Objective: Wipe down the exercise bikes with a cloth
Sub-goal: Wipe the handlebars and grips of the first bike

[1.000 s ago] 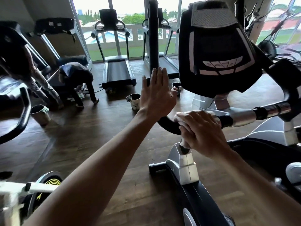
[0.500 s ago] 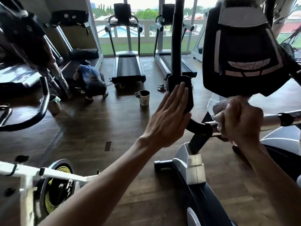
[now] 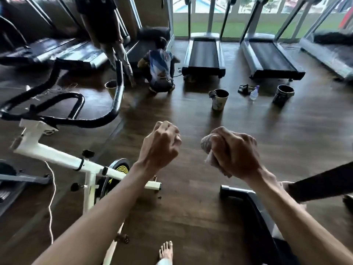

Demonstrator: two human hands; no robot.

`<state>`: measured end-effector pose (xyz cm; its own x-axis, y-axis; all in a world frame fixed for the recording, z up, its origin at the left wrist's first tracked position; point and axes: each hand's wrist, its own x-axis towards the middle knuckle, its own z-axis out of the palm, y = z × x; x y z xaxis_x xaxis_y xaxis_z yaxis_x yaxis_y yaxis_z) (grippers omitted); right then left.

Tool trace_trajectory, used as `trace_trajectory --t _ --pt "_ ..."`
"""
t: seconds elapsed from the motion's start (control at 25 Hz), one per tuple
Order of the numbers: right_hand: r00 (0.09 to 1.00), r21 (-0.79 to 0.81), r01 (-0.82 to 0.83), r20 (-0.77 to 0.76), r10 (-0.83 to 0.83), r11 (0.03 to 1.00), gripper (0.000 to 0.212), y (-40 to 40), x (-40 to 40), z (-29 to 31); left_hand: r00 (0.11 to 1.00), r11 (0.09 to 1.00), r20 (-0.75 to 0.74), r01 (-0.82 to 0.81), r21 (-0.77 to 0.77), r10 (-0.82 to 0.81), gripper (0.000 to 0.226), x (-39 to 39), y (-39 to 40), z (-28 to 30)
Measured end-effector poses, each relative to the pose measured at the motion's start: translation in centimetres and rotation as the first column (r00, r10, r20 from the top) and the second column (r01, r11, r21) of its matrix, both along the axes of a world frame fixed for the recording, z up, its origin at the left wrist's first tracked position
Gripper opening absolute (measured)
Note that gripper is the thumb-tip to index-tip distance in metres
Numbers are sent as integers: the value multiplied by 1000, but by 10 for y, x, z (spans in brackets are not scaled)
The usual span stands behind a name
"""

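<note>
Change: half a second ago the left hand lay flat against the black upright bar and the right hand rubbed the cloth on the handlebar under the console; now both hands are off that bike and held in the air over the floor, and the view has swung left and down, so the console is out of sight.
Left hand: the left hand (image 3: 160, 145) is curled into a loose fist with its fingers closed on nothing.
Right hand: the right hand (image 3: 234, 153) has its fingers wrapped tight round the cloth.
Cloth: the cloth (image 3: 207, 145) is pale, bunched into a wad, bulging out past the knuckles with a tail hanging below the palm.
Bikes: a white bike (image 3: 57, 155) with black handlebars stands at the left; a dark bike base (image 3: 254, 209) lies at the lower right, below the right forearm.
Floor: dark wood planks (image 3: 191, 217), glossy, with a bare foot (image 3: 165, 250) at the bottom edge.
Room: treadmills (image 3: 203, 54) line the far windows; a bucket (image 3: 220, 99), a spray bottle (image 3: 254, 93) and a dark bucket (image 3: 282, 94) stand on the floor before them; a person (image 3: 160, 71) squats by the left treadmills.
</note>
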<state>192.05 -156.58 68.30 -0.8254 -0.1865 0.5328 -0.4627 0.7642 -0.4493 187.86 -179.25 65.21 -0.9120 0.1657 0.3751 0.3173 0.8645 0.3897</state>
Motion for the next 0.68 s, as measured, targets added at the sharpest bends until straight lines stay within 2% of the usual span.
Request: trace_trajectory --t 0.12,0.24,0.4,0.68 --pt "996 66 39 75 -44 997 44 -22 -64 -11 978 997 207 -15 -74 30 20 -63 -32 0" --pt "987 97 103 117 -114 990 44 -37 -119 -14 946 990 323 46 -133 -1 24 -120 -48 2" --pt "979 108 164 105 -175 980 44 -37 -176 -18 934 985 352 113 -131 -60 27 -197 -35 11" --pt "965 162 227 97 -245 960 44 13 -314 -38 907 962 387 237 -136 -168 27 -350 41 -3"
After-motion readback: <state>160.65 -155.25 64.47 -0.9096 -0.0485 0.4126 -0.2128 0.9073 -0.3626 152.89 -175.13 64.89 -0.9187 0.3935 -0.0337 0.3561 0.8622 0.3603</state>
